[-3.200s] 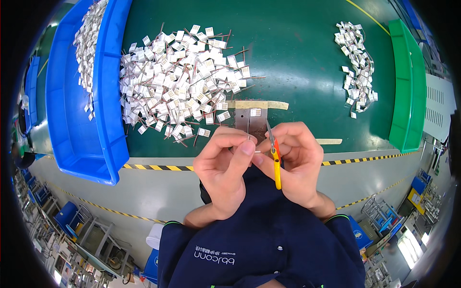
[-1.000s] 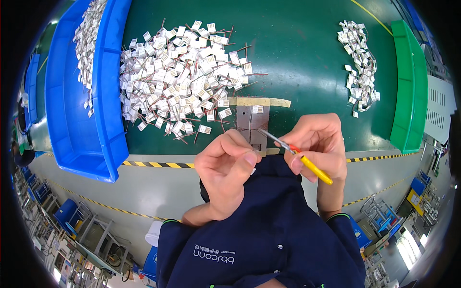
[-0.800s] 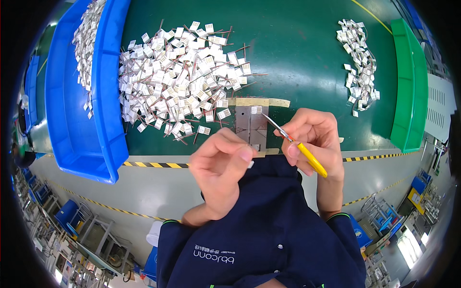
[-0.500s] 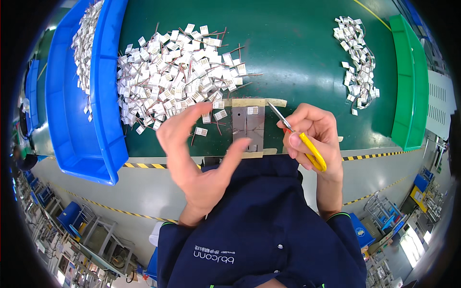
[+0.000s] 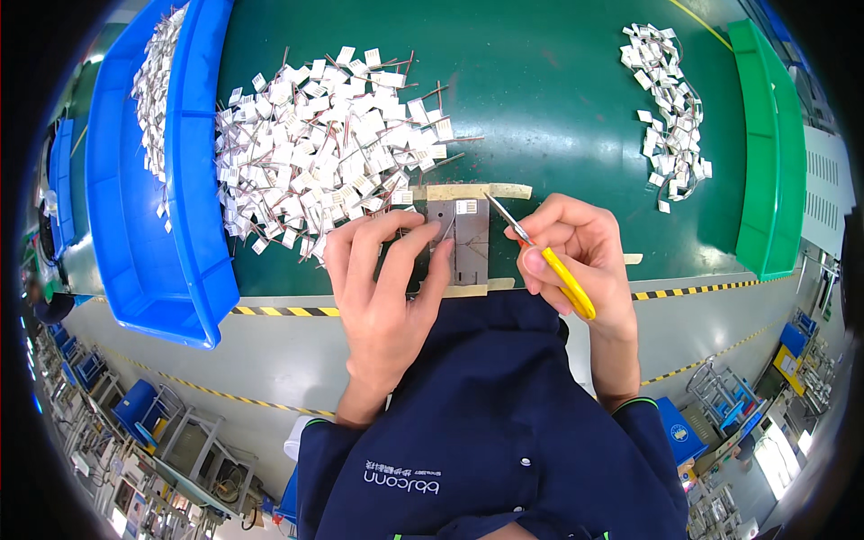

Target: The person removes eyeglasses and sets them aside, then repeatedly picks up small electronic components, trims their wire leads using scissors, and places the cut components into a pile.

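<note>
In my right hand [image 5: 585, 265] is a pair of yellow-handled scissors [image 5: 569, 283], its narrow metal blades angled up and left. Their tip sits just right of the grey metal plate [image 5: 472, 256], near the tape along its top edge. A white flat connector [image 5: 466, 207] with gold contacts lies at the plate's upper end. My left hand [image 5: 382, 283] reaches over the plate's left side, thumb and index tips drawn close together beside a thin line or wire. What sits between those tips is too small to make out. A large pile of white connectors with wires [image 5: 315, 148] lies beyond my left hand.
At the left stands a blue bin [image 5: 193, 243] with more connectors inside. A smaller group of wired connectors [image 5: 668, 108] lies at the right, beside a green bin [image 5: 769, 162]. Tape strips [image 5: 477, 192] border the plate on the green table [image 5: 549, 99]. Striped tape marks the floor.
My left hand has come down onto the plate's left side, its wide-spread thumb and fingers drawing together. The right hand and scissors have shifted slightly left.
</note>
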`<state>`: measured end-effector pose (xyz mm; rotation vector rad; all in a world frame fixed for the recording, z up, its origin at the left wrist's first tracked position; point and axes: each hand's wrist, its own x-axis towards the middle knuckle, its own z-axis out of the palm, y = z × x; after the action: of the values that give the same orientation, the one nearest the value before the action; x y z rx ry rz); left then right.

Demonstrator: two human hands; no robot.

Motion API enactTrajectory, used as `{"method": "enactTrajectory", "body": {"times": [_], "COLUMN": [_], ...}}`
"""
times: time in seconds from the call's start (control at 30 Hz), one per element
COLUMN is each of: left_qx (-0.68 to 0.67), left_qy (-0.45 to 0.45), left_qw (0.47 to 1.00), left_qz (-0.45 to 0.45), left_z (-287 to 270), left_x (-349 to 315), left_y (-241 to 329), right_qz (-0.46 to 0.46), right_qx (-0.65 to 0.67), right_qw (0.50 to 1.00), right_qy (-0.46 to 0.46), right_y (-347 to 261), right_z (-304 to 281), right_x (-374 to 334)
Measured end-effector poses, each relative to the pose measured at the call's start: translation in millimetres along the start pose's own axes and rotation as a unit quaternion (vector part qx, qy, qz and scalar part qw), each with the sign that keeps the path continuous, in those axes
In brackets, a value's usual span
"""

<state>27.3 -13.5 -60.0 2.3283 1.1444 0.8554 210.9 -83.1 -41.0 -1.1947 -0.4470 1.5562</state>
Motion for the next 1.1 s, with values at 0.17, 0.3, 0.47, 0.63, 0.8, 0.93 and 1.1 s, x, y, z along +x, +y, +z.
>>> {"method": "enactTrajectory", "body": {"times": [0.17,0.3,0.47,0.63,0.8,0.93,1.1], "left_qx": [-0.003,-0.029,-0.07,-0.12,-0.165,-0.185,-0.19], "left_qy": [0.012,0.04,0.039,0.03,0.007,0.007,0.012], "left_qw": [1.0,0.999,0.997,0.992,0.986,0.983,0.981], "left_qz": [0.023,0.011,0.018,0.014,-0.014,0.013,0.018], "left_z": [2,3,-5,-7,-9,-1,-2], "left_x": [0,0,4,3,9,4,3], "left_y": [-3,-4,2,8,13,8,9], "right_qz": [-0.027,-0.053,-0.093,-0.072,-0.041,-0.025,-0.029], "right_qx": [-0.027,-0.067,-0.122,-0.086,-0.068,-0.056,-0.053], "right_qw": [0.999,0.995,0.983,0.991,0.996,0.998,0.998], "right_qy": [0.015,0.051,0.103,0.068,0.046,0.026,0.003], "right_y": [3,-3,-7,-4,-8,-7,-6], "right_z": [3,8,19,20,19,20,18], "right_x": [1,0,6,8,4,5,4]}}
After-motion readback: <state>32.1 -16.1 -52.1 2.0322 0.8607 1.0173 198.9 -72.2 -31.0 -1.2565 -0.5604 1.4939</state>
